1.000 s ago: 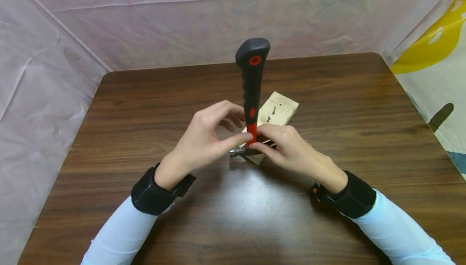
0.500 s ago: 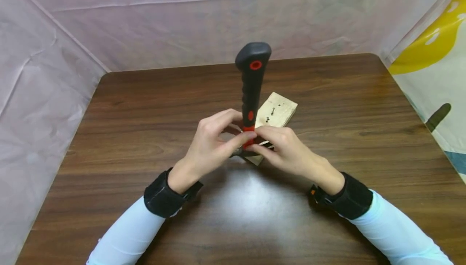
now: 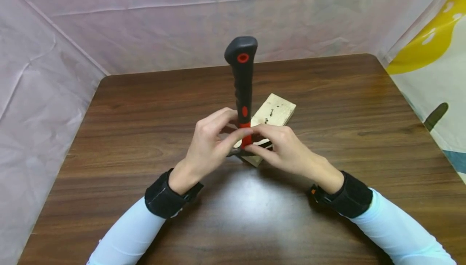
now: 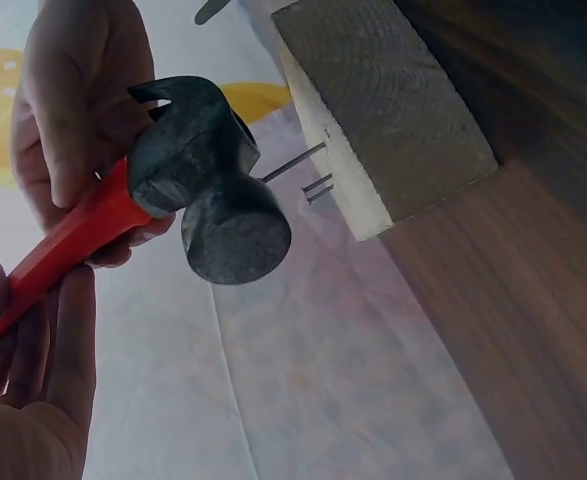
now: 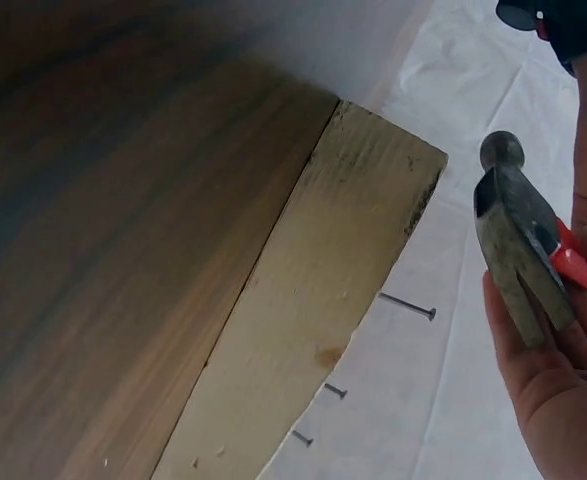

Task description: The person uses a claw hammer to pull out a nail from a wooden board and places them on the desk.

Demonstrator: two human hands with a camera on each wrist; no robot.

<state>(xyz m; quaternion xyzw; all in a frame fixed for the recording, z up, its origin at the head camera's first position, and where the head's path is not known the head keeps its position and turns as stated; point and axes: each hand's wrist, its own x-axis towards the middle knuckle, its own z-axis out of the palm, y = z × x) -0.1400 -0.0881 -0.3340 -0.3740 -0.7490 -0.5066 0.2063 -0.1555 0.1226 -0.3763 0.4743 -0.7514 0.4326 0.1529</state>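
A claw hammer stands handle-up, with a black grip and a red neck. My left hand pinches the red neck between thumb and fingers. From the other side, my right hand holds the hammer low, at the neck beside the head. The steel hammer head hangs over a pale wooden block, apart from it in both wrist views. Several nails stick up from the block. The tallest nail is close to the head, and a shorter nail stands farther along the block.
The block lies at a slant on a brown wood-grain table. Pale cloth hangs behind the table and on the left. A patterned cloth with a yellow shape hangs on the right.
My left hand has come in to the right, its thumb now farther across the neck. The hammer handle has shifted a little to the left. My right hand stays nearly in place.
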